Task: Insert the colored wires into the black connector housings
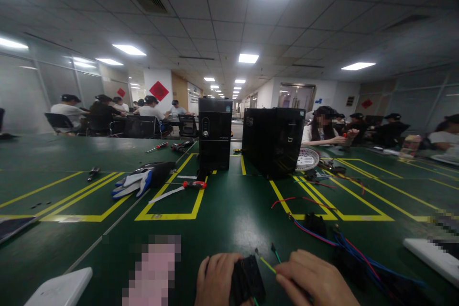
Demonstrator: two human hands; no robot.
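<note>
My left hand [215, 278] is closed around a small black plastic part [248, 278] near the bottom edge of the head view. What kind of part it is I cannot make out. Just to its right, my right hand [315, 279] pinches a yellow-green wire [267, 265] between thumb and forefinger, with the wire's tip sticking out towards the black part. Beside that tip lies a green wire [276, 253] with a dark end. A bit of green also shows below the black part.
Two black computer towers [215, 138] [272, 141] stand ahead. Red and blue cables [315, 234] lie at right, before a white basket [307, 158]. Gloves [134, 182] and a red-handled screwdriver [194, 185] lie at left. Another person [322, 129] sits across the table.
</note>
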